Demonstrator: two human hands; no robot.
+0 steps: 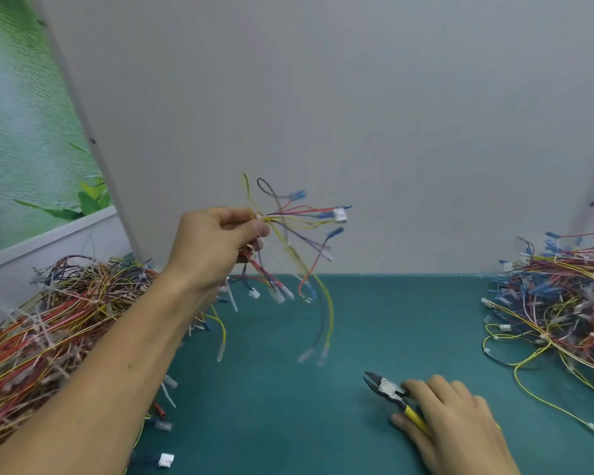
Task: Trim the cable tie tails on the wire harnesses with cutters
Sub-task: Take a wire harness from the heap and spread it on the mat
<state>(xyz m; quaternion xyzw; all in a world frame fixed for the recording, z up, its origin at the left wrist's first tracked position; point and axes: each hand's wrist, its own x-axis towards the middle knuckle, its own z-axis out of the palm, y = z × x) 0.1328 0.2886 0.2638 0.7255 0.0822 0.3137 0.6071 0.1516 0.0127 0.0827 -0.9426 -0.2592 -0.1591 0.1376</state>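
My left hand (216, 241) is raised above the table and pinches a wire harness (288, 231) of yellow, red, blue and dark wires with blue and white connectors. Its loose ends hang down, blurred, and a white cable tie tail (270, 250) sticks out just below my fingers. Low on the right, my right hand (450, 416) lies on the table with its fingers curled round the yellow handles of the cutters (386, 389). Their dark jaws stand slightly apart and point up-left, well below the harness.
A large heap of harnesses (48, 323) covers the table's left side, under my left forearm. Another heap (563, 303) spreads over the right side, with yellow wires trailing forward. The green table mat (288, 406) lies between them. A grey wall panel (357, 114) stands behind.
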